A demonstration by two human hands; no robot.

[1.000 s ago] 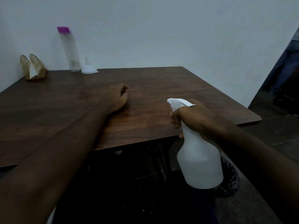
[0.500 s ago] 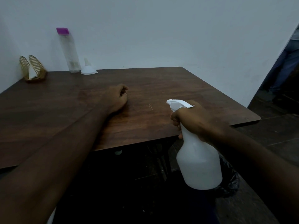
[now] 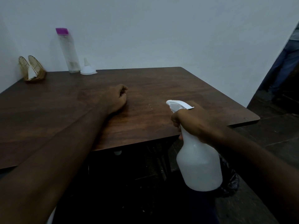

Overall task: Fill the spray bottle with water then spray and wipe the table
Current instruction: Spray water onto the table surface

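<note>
Spraying step, judging by the grip. Gripping the bottle (image 3: pixel 199 167) by its neck with the right hand (image 3: pixel 192 125), just off the tabletop's (image 3: pixel 161 88) near edge, nozzle (image 3: pixel 169 102) pointing far-left over the wood. Resting the left hand (image 3: pixel 116 99) mid-tabletop, loosely curled, grasping nothing. Probably best: keeping the bottle upright, squeezing fully, sweeping evenly. Leaving open room centre and right; crowding only the far-left corner with flask (image 3: pixel 68 50), funnel (image 3: pixel 87 69) and holder (image 3: pixel 32 70).

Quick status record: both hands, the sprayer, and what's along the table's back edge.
right hand: grips spray bottle at the neck
spray bottle: white, held at the near edge of the table, nozzle aimed over it
left hand: rests on table, fingers loosely curled, holding nothing
back edge: clear bottle with purple cap, white funnel, gold napkin holder
</note>
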